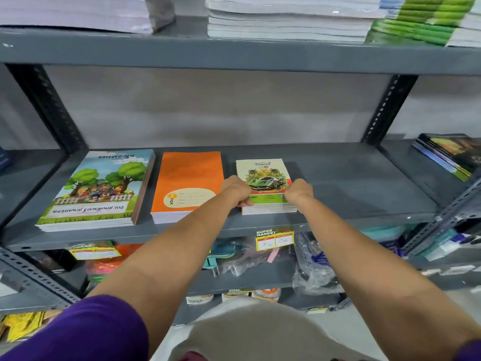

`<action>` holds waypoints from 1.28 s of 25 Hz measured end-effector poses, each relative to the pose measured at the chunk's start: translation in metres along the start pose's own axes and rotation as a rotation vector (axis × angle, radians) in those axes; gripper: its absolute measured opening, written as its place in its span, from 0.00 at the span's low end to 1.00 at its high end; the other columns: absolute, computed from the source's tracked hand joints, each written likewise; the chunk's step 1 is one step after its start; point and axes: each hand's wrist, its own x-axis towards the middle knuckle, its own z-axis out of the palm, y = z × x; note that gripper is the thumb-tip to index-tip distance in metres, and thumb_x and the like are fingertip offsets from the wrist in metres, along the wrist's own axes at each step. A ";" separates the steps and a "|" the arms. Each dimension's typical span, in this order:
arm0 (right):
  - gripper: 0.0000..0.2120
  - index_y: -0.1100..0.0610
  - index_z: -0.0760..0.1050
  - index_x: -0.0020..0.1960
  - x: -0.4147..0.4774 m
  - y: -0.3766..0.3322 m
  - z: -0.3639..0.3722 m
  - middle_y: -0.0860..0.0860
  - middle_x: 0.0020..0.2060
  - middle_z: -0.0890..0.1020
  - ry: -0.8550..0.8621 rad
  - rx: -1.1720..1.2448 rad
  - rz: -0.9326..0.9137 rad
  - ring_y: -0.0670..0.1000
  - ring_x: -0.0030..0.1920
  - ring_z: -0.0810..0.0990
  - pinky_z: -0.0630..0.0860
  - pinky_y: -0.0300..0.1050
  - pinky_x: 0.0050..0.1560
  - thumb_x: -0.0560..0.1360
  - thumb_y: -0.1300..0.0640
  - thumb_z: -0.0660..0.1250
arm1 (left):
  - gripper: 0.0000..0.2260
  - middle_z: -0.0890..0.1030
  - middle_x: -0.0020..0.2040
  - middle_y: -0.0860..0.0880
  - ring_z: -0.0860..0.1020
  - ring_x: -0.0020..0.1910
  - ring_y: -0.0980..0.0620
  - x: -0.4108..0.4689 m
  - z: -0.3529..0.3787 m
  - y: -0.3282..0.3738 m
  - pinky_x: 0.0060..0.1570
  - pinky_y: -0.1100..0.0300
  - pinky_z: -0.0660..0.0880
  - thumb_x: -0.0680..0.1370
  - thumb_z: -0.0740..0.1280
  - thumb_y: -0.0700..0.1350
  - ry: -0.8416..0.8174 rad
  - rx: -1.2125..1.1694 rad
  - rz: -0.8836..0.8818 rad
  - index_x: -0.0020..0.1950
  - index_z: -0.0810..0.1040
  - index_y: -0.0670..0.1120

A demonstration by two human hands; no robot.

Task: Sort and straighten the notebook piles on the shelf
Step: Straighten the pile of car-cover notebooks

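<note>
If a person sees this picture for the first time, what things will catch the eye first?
Two bare arms reach to the middle shelf, where the left hand and right hand grip the sides of a small car-cover notebook pile. Left of it lie a bright orange notebook pile and a tree-picture pile.

I am standing in a shop, at a stationery section. In front of me is a grey slotted-angle steel shelf (338,183) holding flat piles of notebooks (95,190) with printed covers. More stacks of exercise books (286,19) sit on the shelf above. Yellow price labels (275,239) reading "Super Market" hang from the shelf edge, with handwritten prices. Below, plastic-wrapped goods (312,267) crowd the lower shelves.
</note>
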 end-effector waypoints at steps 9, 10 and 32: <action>0.30 0.58 0.66 0.64 0.004 0.024 -0.027 0.54 0.59 0.77 -0.363 0.058 -0.136 0.55 0.59 0.76 0.75 0.50 0.58 0.65 0.59 0.73 | 0.13 0.84 0.39 0.46 0.82 0.37 0.53 -0.014 -0.009 0.012 0.38 0.62 0.76 0.70 0.77 0.43 -0.296 0.375 0.032 0.48 0.76 0.41; 0.35 0.56 0.64 0.66 0.001 0.025 -0.026 0.52 0.59 0.78 -0.363 -0.047 -0.199 0.54 0.59 0.76 0.74 0.49 0.59 0.64 0.59 0.77 | 0.15 0.86 0.41 0.46 0.82 0.40 0.53 -0.014 -0.005 0.009 0.44 0.61 0.79 0.68 0.79 0.44 -0.254 0.491 0.061 0.49 0.79 0.41; 0.54 0.58 0.48 0.77 -0.009 0.029 -0.018 0.57 0.65 0.75 -0.231 -0.096 -0.289 0.59 0.67 0.73 0.69 0.54 0.67 0.62 0.63 0.81 | 0.55 0.80 0.60 0.41 0.84 0.48 0.44 -0.030 0.020 -0.005 0.44 0.55 0.82 0.66 0.79 0.39 0.155 0.478 0.108 0.79 0.41 0.39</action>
